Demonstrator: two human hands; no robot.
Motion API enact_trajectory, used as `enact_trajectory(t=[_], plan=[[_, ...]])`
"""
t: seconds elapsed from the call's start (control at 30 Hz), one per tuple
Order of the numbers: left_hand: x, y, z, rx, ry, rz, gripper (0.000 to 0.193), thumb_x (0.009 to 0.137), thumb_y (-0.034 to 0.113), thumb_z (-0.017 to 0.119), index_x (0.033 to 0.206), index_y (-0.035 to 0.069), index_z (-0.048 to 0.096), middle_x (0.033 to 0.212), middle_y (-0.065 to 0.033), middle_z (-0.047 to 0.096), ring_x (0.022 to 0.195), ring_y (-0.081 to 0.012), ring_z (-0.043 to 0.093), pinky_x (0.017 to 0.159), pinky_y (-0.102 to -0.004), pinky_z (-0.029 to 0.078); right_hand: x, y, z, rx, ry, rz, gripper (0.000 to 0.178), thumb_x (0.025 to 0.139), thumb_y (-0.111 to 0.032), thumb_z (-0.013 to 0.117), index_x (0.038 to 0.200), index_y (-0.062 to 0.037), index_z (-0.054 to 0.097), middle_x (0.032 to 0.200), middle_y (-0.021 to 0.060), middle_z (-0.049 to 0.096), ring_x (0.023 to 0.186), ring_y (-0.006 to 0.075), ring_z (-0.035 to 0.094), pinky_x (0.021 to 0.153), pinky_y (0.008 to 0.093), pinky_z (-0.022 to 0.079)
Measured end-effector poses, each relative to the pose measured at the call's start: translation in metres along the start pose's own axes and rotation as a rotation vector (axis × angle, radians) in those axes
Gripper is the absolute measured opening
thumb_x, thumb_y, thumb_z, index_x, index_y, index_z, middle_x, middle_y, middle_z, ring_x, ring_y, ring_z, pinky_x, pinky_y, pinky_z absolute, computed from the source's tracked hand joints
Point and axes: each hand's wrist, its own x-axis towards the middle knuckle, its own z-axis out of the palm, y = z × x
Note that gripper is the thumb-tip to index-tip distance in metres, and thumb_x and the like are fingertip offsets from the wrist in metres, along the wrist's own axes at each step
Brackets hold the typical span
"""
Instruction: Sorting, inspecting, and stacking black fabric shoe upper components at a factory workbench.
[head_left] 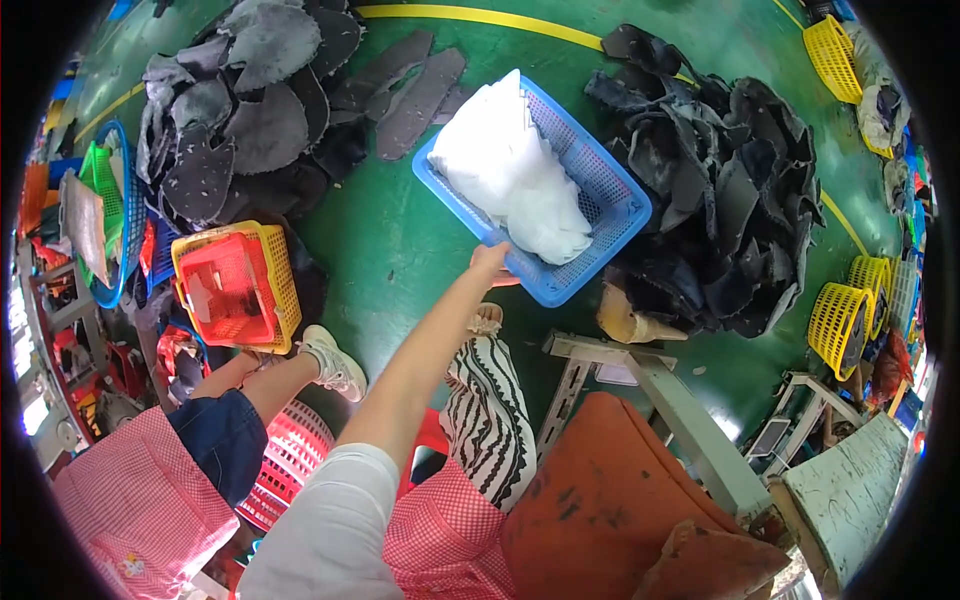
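- blue basket [600,190] sits on bare green floor [400,250], dark scrap piles [730,180] just beside its far side.
- left hand [492,266] curls closed over the basket's near rim.

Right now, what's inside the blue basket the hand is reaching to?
The blue basket holds a heap of white sheet material, filling its left side; the right side shows bare mesh. Whatever lies under the white heap is covered. The left hand touches the basket's near rim.

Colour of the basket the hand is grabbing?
Blue basket, with white material inside; right hand at its rim. Head view.
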Motion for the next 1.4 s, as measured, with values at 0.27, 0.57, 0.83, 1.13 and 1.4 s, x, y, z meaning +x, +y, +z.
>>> enact_trajectory(t=[0.27,0.57,0.83,1.13,1.4], plan=[[-0.11,0.04,-0.141,-0.049,-0.368,-0.055,0.042,0.094,0.023,0.054,0.13,0.001,0.057,0.11,-0.0144,0.068,0.094,-0.0267,0.07,0.088,-0.0387,0.057,-0.001,-0.002,-0.003,0.006,0.015,-0.013,0.016,0.094,-0.019,0.061,0.088,-0.0083,0.051,0.079,0.0058,0.052,0.069,0.0219,0.045,0.065,0.036,0.036],[-0.18,-0.012,-0.268,-0.261,-0.1,0.139,0.045,0.09,0.011,0.06,0.132,-0.003,0.051,0.114,-0.0142,0.066,0.101,-0.0256,0.068,0.092,-0.0401,0.057,0.003,-0.004,0.0,0.046,0.037,-0.03,0.016,0.094,-0.019,0.061,0.09,-0.0083,0.051,0.079,0.0056,0.052,0.07,0.022,0.045,0.065,0.036,0.036],[-0.21,-0.058,-0.326,-0.373,0.05,0.201,0.039,0.088,0.012,0.061,0.123,-0.004,0.052,0.106,-0.0146,0.068,0.088,-0.0264,0.072,0.073,-0.0418,0.063,0.006,-0.004,0.0,0.063,0.026,-0.098,0.013,0.093,-0.013,0.061,0.096,-0.0047,0.052,0.084,0.0083,0.055,0.073,0.0236,0.046,0.068,0.0383,0.036],[-0.246,-0.089,-0.294,-0.323,0.052,0.207,0.039,0.088,0.015,0.063,0.122,-0.001,0.056,0.105,-0.0119,0.068,0.089,-0.0248,0.07,0.077,-0.0383,0.06,-0.02,0.015,0.013,0.125,0.086,0.079,0.012,0.094,-0.008,0.05,0.099,0.002,0.049,0.093,0.0094,0.042,0.08,0.0199,0.035,0.074,0.0333,0.03],[-0.16,-0.066,-0.132,-0.212,0.218,0.305,0.032,0.085,0.022,0.067,0.107,-0.001,0.063,0.087,-0.0098,0.068,0.068,-0.0208,0.067,0.057,-0.0357,0.059,-0.007,0.007,0.005,0.067,0.109,-0.012,0.01,0.092,-0.009,0.057,0.096,-0.0015,0.053,0.085,0.0086,0.05,0.074,0.0213,0.041,0.068,0.0363,0.032]])
